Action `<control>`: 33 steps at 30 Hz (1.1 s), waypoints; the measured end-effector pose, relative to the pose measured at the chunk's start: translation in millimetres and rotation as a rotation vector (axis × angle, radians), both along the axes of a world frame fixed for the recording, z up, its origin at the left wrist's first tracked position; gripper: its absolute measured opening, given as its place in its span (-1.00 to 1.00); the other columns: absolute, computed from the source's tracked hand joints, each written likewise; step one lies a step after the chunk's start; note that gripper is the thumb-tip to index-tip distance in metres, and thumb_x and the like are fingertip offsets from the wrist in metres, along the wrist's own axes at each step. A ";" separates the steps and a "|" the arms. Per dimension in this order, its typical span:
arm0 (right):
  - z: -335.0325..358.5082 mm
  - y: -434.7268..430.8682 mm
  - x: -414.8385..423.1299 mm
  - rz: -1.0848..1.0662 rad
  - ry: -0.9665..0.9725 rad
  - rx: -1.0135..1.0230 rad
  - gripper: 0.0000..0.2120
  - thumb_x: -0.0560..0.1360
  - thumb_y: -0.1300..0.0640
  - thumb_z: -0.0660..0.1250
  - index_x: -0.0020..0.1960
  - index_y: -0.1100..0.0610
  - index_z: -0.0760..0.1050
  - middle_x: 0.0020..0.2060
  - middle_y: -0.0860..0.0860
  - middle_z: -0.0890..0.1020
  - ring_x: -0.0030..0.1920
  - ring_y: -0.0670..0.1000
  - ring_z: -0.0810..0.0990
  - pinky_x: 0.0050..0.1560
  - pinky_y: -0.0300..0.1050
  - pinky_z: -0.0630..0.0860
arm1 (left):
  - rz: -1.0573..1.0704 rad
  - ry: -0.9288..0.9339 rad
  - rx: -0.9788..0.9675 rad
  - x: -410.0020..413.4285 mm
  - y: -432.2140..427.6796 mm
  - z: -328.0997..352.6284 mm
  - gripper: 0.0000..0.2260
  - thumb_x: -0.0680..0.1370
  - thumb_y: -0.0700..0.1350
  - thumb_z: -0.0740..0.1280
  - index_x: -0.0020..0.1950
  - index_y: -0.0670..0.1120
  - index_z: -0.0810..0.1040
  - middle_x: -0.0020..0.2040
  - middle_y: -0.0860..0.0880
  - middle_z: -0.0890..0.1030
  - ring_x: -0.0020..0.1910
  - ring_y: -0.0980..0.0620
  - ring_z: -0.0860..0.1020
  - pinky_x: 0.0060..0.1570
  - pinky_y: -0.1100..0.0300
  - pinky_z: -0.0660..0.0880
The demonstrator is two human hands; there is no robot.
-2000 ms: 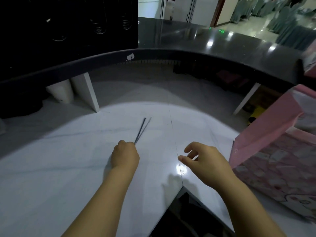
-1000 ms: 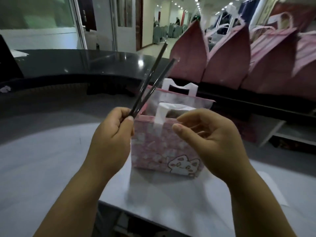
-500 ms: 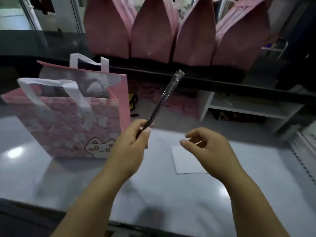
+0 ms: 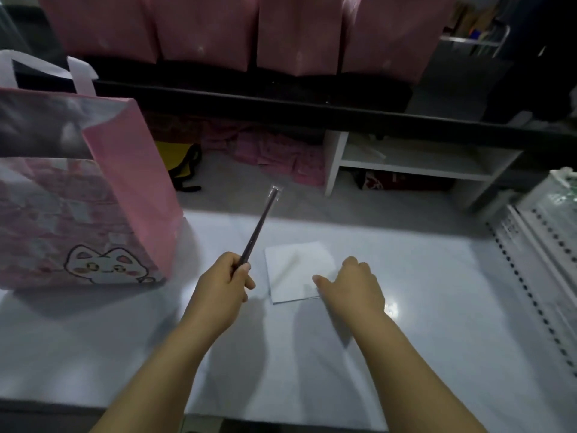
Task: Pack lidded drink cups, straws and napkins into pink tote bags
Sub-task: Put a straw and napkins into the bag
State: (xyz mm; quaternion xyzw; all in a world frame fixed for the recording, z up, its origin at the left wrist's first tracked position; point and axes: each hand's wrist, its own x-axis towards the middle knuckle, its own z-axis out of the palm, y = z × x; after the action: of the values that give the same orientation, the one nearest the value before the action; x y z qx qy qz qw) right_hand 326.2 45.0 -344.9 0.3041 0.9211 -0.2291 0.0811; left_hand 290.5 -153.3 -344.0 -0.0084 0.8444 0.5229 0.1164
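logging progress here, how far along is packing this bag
Done: the pink tote bag stands open on the counter; its contents are hidden. In hand: the left hand grips the straws, the right hand touches the napkin. Left: both go into the bag.

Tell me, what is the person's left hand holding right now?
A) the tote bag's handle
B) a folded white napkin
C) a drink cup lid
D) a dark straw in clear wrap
D: the left hand grips a dark wrapped straw that points up and away, while the white napkin lies flat on the counter.
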 end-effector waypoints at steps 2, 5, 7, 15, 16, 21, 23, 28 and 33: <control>-6.4 -2.8 -5.2 -0.012 -0.039 0.041 -0.48 0.47 -0.19 0.33 0.19 0.18 0.35 0.15 0.12 0.44 0.15 0.14 0.45 0.01 -0.03 0.44 | 0.008 -0.027 -0.024 -1.3 1.0 -3.8 -0.84 0.59 -0.05 0.17 -0.18 0.03 0.44 -0.28 0.12 0.62 -0.35 0.03 0.47 -0.27 0.06 0.46; -10.4 -3.5 -14.9 -0.030 -0.079 -0.012 -0.53 0.46 -0.12 0.39 0.14 0.19 0.36 0.07 0.12 0.48 0.07 0.14 0.50 -0.08 -0.07 0.42 | 0.017 -0.051 -0.042 -1.9 1.4 -4.8 -0.86 0.58 -0.06 0.17 -0.16 0.03 0.45 -0.27 0.09 0.62 -0.34 0.02 0.45 -0.28 0.05 0.45; -10.8 -2.8 -19.7 -0.035 -0.072 -0.099 -0.61 0.45 -0.04 0.42 0.03 0.19 0.32 -0.07 0.08 0.49 -0.09 0.11 0.49 -0.17 -0.12 0.37 | 0.013 -0.055 -0.047 -0.6 1.7 -3.4 -0.86 0.58 -0.07 0.17 -0.15 0.01 0.46 -0.26 0.06 0.62 -0.33 0.01 0.45 -0.26 0.03 0.47; -16.0 -0.2 -21.4 -0.056 -0.050 -0.156 -0.76 0.38 0.16 0.36 -0.28 0.11 0.29 -0.28 0.02 0.44 -0.36 0.02 0.40 -0.47 -0.18 0.22 | -0.004 -0.036 -0.072 2.0 -4.3 -0.4 -0.86 0.58 -0.07 0.18 -0.15 0.00 0.48 -0.29 0.07 0.61 -0.36 0.01 0.44 -0.25 0.00 0.49; -16.0 0.6 -19.9 -0.070 -0.006 -0.173 -0.82 0.39 0.18 0.35 -0.20 0.12 0.33 -0.21 0.02 0.48 -0.29 0.04 0.44 -0.44 -0.17 0.25 | -0.005 -0.031 -0.074 2.0 -5.1 0.3 -0.86 0.58 -0.07 0.18 -0.16 0.01 0.48 -0.30 0.08 0.61 -0.38 0.02 0.42 -0.27 0.01 0.48; -9.4 6.0 -10.3 -0.080 0.193 -0.247 -0.83 0.46 0.17 0.33 0.03 0.08 0.42 -0.16 -0.05 0.52 -0.23 0.00 0.49 -0.39 -0.20 0.31 | -0.017 -0.010 -0.087 5.0 -7.2 9.5 -0.85 0.58 -0.05 0.18 -0.16 0.01 0.47 -0.28 0.04 0.61 -0.40 0.02 0.41 -0.28 0.02 0.46; -0.4 8.1 -10.2 -0.051 0.251 -0.205 -0.93 0.49 0.15 0.33 -0.06 0.09 0.46 -0.21 -0.05 0.55 -0.28 -0.03 0.49 -0.39 -0.19 0.35 | -0.036 0.037 -0.108 5.1 -6.7 18.7 -0.84 0.59 -0.06 0.17 -0.15 -0.01 0.47 -0.28 0.02 0.61 -0.37 0.05 0.42 -0.28 0.12 0.40; 38.9 7.3 -17.6 -0.003 0.448 -0.180 -0.92 0.49 0.11 0.35 -0.13 0.06 0.45 -0.25 -0.08 0.56 -0.24 -0.01 0.52 -0.31 -0.14 0.41 | -0.114 0.209 -0.086 1.6 -4.4 57.9 -0.87 0.60 -0.06 0.17 -0.10 0.05 0.48 -0.30 0.00 0.59 -0.39 0.06 0.41 -0.32 0.11 0.38; 96.3 -3.4 -29.9 0.137 0.678 -0.203 -0.93 0.51 0.13 0.36 -0.10 0.08 0.47 -0.18 -0.08 0.57 -0.15 0.00 0.53 -0.24 -0.13 0.45 | -0.185 0.412 -0.085 -1.4 -8.1 114.8 -0.87 0.60 -0.06 0.16 -0.09 0.09 0.46 -0.28 0.04 0.59 -0.35 -0.04 0.47 -0.28 -0.05 0.48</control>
State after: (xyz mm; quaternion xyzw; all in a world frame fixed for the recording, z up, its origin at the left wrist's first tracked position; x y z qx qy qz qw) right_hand 296.3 41.6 -248.7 0.1390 0.8863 -0.4014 -0.1843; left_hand 289.1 -161.4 -229.2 0.1710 0.8688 0.4645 -0.0116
